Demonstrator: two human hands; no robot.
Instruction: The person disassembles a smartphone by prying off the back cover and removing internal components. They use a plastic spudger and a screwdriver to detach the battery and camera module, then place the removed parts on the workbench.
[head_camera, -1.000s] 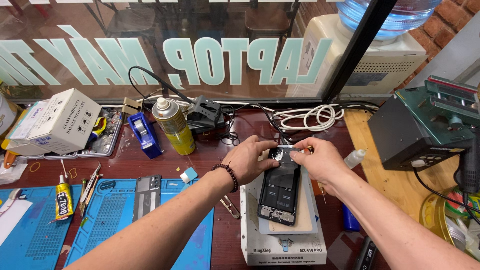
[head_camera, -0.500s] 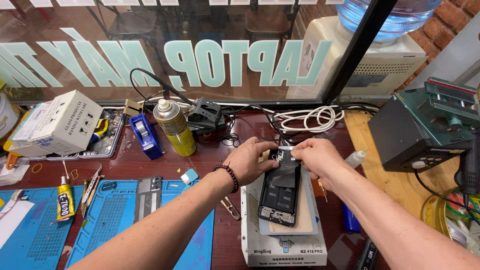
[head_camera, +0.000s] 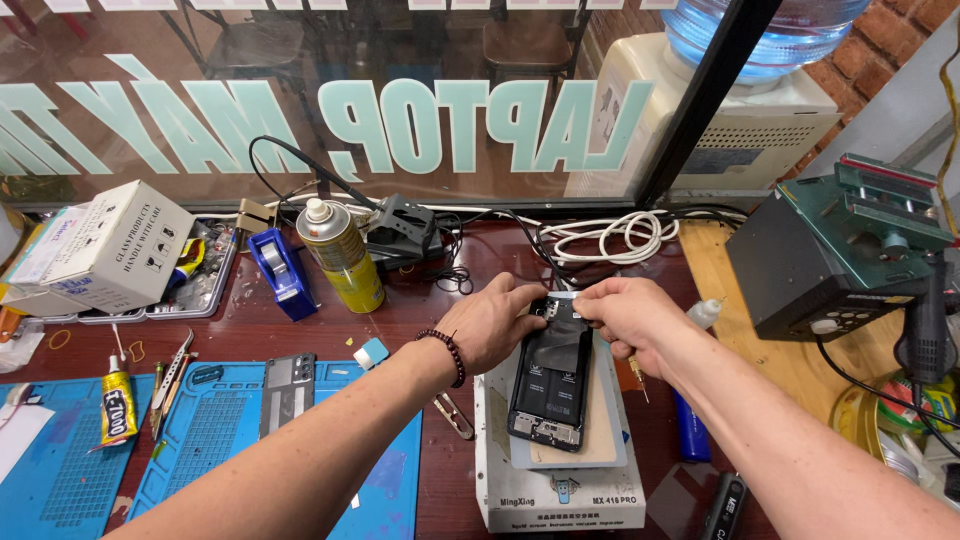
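Opened phone (head_camera: 552, 385) lies lengthwise, top end away; left hand (head_camera: 492, 327) and right hand (head_camera: 622, 317) pinch top edge.

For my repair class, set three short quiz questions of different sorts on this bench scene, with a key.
1. True or false: both hands touch the top end of the opened black phone.
2. Which stands nearest the blue tape dispenser? A) yellow spray can B) white water dispenser C) coiled white cable
3. What does the phone lie on?

Key:
1. True: left hand and right hand meet at its top edge.
2. A
3. A white, box-shaped heating plate on the dark red desk.
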